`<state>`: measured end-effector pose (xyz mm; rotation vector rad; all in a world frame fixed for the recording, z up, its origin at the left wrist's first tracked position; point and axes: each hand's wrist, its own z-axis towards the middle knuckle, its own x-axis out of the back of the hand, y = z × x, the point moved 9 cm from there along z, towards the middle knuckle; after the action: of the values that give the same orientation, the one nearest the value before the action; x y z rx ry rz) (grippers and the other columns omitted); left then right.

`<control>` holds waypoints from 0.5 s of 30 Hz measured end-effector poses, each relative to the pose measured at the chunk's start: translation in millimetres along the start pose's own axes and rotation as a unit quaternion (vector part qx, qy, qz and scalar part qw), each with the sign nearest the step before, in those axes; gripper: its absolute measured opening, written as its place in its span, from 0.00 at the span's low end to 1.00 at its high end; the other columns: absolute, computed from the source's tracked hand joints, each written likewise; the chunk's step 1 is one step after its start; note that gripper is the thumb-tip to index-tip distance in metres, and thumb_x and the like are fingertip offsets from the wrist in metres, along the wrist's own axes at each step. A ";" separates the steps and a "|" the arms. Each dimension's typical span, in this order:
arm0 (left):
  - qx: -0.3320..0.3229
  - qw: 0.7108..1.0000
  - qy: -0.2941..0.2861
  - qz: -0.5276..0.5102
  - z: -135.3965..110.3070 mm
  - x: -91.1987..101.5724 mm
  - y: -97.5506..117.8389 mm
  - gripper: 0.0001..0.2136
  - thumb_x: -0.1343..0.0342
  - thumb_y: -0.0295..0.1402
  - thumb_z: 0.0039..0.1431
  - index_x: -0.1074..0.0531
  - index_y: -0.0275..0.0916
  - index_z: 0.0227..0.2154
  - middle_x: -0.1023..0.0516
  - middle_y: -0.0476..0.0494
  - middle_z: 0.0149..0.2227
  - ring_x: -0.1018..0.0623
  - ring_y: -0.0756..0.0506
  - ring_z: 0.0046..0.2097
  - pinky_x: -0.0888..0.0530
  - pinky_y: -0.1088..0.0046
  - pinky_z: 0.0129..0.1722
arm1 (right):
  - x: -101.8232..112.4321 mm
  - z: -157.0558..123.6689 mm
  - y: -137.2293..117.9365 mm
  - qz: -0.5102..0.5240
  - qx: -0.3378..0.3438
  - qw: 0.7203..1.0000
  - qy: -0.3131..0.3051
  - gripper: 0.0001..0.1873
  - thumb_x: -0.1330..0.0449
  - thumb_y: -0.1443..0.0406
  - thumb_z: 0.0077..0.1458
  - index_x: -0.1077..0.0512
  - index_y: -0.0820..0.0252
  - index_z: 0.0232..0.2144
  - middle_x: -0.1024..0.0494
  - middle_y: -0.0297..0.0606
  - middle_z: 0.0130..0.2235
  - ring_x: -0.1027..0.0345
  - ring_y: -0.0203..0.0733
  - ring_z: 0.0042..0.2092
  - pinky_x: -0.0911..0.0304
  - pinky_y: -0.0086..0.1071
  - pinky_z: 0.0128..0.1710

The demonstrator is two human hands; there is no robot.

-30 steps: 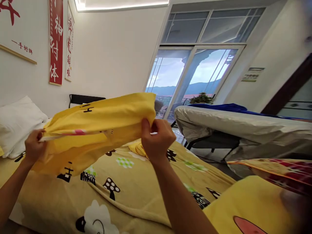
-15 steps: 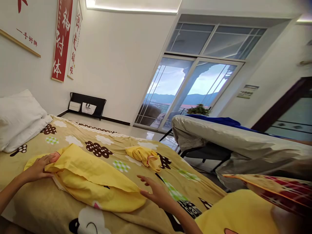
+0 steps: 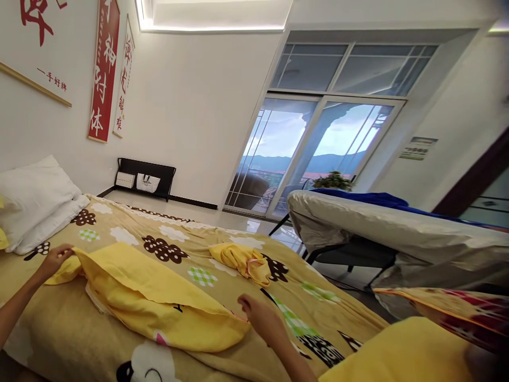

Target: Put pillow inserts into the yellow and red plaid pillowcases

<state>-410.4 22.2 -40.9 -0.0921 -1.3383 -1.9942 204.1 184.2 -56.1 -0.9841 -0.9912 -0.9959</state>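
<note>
At seven o'clock, on the bed [image 3: 51,323], the yellow cloth [image 3: 155,307] was pinched at its ten-o'clock corner by the left hand [image 3: 58,259]; any grasp by the right hand [image 3: 258,313] couldn't be told. Slack was best drawn evenly.

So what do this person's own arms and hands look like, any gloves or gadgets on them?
They are ordinary human hands: the left hand and right hand are both bare, with no glove visible. The left forearm and right forearm look slender, and no sleeve, watch, cable or marking shows on what is in view.
</note>
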 end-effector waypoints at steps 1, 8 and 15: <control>0.002 0.999 0.022 -0.025 4.5 10.7 12.0 0.22 0.45 0.56 0.46 0.26 0.40 0.28 0.20 0.43 0.34 0.23 0.39 0.39 0.26 0.64 0.40 | 12.0 1.9 5.2 0.025 -0.011 1.000 0.016 0.17 0.57 0.60 0.48 0.28 0.50 0.23 0.20 0.43 0.30 0.26 0.54 0.35 0.34 0.46 0.37; -0.142 0.989 0.022 -0.022 20.2 -7.2 180.0 0.16 0.53 0.44 0.59 0.37 0.39 0.20 0.36 0.52 0.17 0.34 0.51 0.21 0.34 0.75 0.22 | 79.5 -22.5 -139.5 0.296 0.153 0.943 0.000 0.19 0.45 0.50 0.49 0.26 0.51 0.39 0.20 0.42 0.41 0.27 0.53 0.41 0.31 0.46 0.39; -0.416 0.900 -0.044 0.121 -26.2 -96.4 325.0 0.09 0.50 0.32 0.60 0.34 0.38 0.24 0.31 0.50 0.23 0.31 0.50 0.27 0.35 0.74 0.30 | 153.4 -58.1 -322.0 0.362 0.329 0.871 0.044 0.17 0.39 0.60 0.49 0.25 0.58 0.42 0.21 0.38 0.38 0.30 0.40 0.37 0.36 0.32 0.36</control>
<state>-137.4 -14.4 158.4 -0.7123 -0.4015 -2.2132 -56.3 22.4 135.3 -0.6265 -0.7038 -0.0436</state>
